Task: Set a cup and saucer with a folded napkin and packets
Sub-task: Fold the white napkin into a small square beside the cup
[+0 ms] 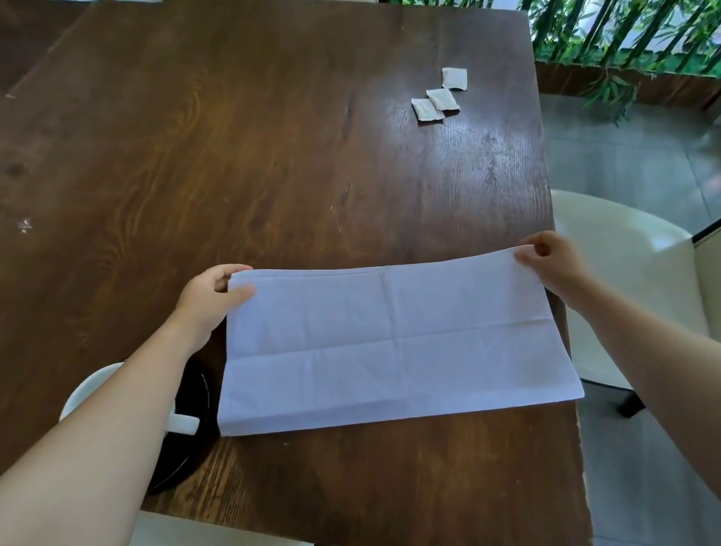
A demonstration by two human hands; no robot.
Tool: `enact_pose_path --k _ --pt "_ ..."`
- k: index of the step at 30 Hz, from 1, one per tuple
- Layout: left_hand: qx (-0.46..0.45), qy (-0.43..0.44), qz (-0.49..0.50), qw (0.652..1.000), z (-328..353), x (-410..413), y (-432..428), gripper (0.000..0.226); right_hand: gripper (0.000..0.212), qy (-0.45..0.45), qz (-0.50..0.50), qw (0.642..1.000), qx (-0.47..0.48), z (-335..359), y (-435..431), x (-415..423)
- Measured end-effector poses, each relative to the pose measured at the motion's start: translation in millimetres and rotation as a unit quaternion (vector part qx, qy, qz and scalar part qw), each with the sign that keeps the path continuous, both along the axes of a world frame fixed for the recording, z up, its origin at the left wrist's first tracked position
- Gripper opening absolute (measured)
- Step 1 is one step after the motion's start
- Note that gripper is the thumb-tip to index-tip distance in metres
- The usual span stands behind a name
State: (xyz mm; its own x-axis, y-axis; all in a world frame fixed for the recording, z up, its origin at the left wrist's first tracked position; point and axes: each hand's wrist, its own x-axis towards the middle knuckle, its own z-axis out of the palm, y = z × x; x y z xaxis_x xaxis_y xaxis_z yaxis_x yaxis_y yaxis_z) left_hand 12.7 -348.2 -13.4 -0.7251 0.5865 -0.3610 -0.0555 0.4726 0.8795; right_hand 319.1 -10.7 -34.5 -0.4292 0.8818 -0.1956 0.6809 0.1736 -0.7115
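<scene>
— At the far corners of the napkin (388, 344), you had your left hand (207, 304) and right hand (547, 257) each pinching cloth. Why?

— Probably to fold it square; it lay flat, creased, pale, on the grained wooden table (235, 151).

— And the rest?

— Your white cup (84, 392) on its black saucer (198, 421) stood just left; three paper packets (439, 97) well beyond.

Open tabletop (235, 151) beyond the napkin (388, 344); packets (439, 97) far right.
</scene>
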Motion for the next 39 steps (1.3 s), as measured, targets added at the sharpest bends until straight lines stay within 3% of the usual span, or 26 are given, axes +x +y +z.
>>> enact_pose_path --k 13,22,30,39 --pt "-0.006 0.024 0.063 0.998 -4.6 -2.9 4.9 0.013 0.020 0.032 -0.095 0.995 -0.015 -0.8 -0.8 -4.4" --pt "-0.057 0.045 0.052 0.996 1.0 -10.9 19.3 0.012 0.018 0.007 -0.096 0.995 -0.004 0.8 2.6 -4.0" --pt "-0.105 0.134 0.035 0.985 12.9 -19.2 36.7 0.009 0.019 0.012 -0.095 0.995 0.030 15.3 12.3 -5.1" --pt "-0.062 0.111 0.030 0.991 23.9 -20.6 36.8 0.010 0.012 0.079 -0.078 0.994 -0.004 44.3 20.1 3.9"
